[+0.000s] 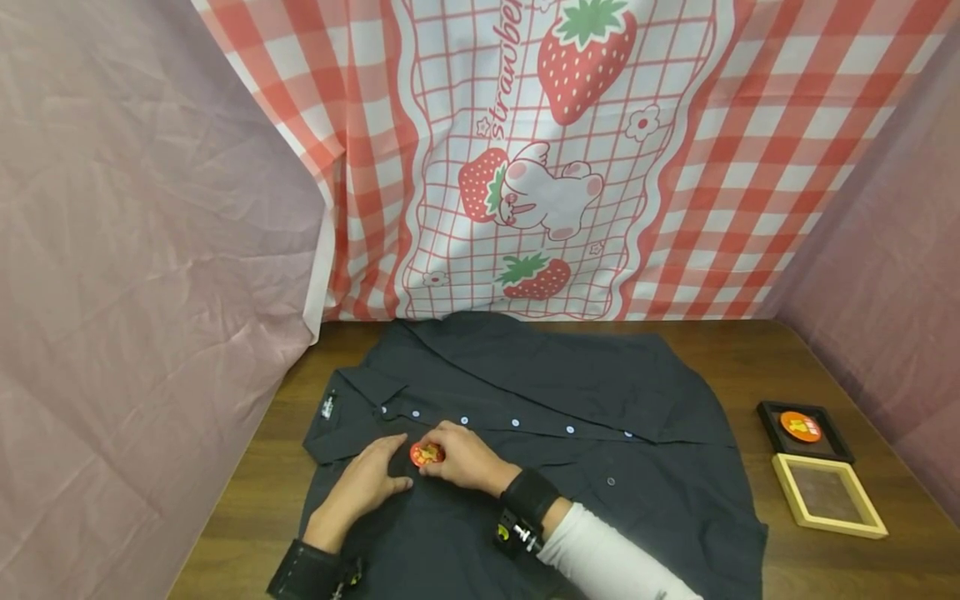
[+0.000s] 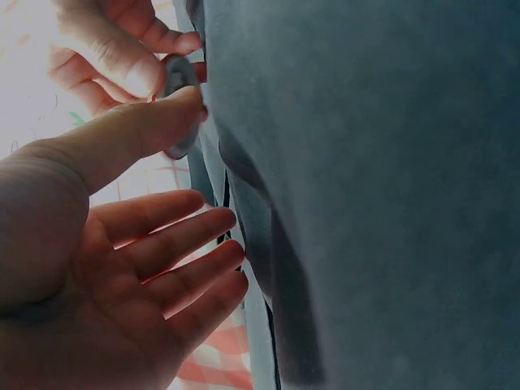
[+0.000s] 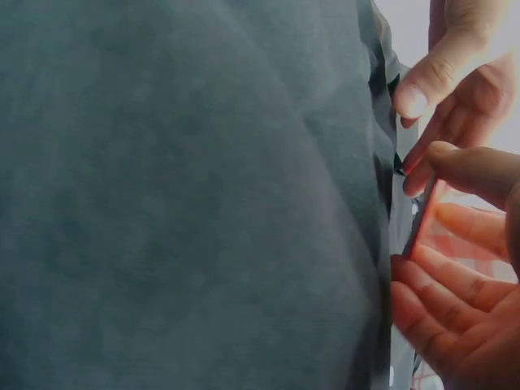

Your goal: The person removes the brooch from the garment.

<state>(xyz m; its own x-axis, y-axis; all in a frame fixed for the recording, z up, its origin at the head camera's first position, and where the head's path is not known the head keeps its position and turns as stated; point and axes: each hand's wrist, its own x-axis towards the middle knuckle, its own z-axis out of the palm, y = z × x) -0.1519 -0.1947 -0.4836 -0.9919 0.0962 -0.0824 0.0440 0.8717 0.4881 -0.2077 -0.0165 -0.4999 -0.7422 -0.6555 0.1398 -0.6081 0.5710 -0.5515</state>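
A dark button-up shirt (image 1: pixel 525 383) lies spread on the wooden table. Above its chest, below the row of buttons, my right hand (image 1: pixel 465 457) pinches a round red badge (image 1: pixel 426 453) with a yellow design by its right edge. In the left wrist view the grey back of the badge (image 2: pixel 180 106) shows, tilted up off the cloth; the right wrist view catches the badge (image 3: pixel 421 218) edge-on. My left hand (image 1: pixel 366 477) is just left of it, fingers extended, thumb spread, fingertips at the shirt. Whether that thumb touches the badge I cannot tell.
On the right of the table, a black frame (image 1: pixel 768 429) has another round orange-red badge (image 1: pixel 801 427) inside. A pale yellow frame (image 1: pixel 832 527) adjoins it in front. Behind the table hangs a red-checked strawberry cloth (image 1: pixel 570 167), with a pinkish curtain (image 1: pixel 150 250) on the left.
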